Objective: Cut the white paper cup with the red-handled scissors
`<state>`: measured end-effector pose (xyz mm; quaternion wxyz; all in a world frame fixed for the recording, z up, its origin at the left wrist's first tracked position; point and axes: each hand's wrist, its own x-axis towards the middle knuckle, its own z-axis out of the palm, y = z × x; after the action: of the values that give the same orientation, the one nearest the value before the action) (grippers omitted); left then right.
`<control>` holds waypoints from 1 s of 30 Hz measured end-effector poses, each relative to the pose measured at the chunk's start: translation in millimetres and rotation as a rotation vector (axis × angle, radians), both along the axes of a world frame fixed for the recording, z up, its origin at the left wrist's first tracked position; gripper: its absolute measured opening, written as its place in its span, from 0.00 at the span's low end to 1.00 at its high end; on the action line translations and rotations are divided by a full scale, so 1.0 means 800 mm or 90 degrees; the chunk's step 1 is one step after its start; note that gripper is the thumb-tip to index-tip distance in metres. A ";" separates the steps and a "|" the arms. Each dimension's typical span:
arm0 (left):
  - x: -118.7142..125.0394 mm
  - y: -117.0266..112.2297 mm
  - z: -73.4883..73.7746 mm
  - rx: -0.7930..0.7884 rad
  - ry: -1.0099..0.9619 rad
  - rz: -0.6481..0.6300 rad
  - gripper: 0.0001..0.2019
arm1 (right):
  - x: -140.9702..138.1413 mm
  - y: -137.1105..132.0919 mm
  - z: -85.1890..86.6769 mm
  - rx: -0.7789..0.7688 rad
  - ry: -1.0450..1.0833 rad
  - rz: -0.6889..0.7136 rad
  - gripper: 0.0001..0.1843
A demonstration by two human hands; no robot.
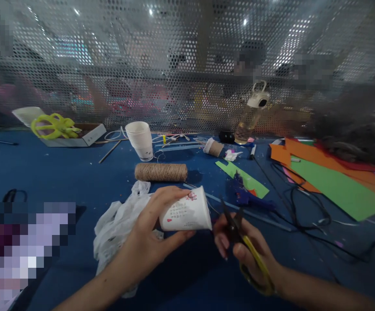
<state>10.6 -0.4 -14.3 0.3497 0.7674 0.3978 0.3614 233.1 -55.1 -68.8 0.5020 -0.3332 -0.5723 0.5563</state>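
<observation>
In my left hand [156, 224] is a white paper cup [185, 212] with printed writing, lying on its side with its rim facing right. Fingers are on top of it and the thumb is underneath. My right hand [252, 248] grips a pair of scissors [253, 259] with yellow handles and dark blades. The blades point up and left, just right of the cup's rim, and look apart. Beyond the cup lies a spool of brown twine [160, 172]. A crumpled white plastic bag [121, 224] rests under and beside my left wrist.
A blue glue gun [247, 194] and its black cord lie right of the cup. Coloured paper sheets [336, 181] cover the right side. A stack of paper cups [141, 140], a water bottle [250, 114] and a cardboard box [88, 136] stand along the back, before a perforated metal screen [187, 95].
</observation>
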 end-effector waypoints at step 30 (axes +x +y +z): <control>0.011 0.001 -0.001 -0.473 -0.307 -0.035 0.29 | 0.016 0.005 0.032 -0.068 0.033 0.131 0.20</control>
<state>19.1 0.6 -15.0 0.6942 0.4933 0.3873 0.3532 246.2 -51.3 -43.2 0.4382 -0.2848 -0.5599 0.6429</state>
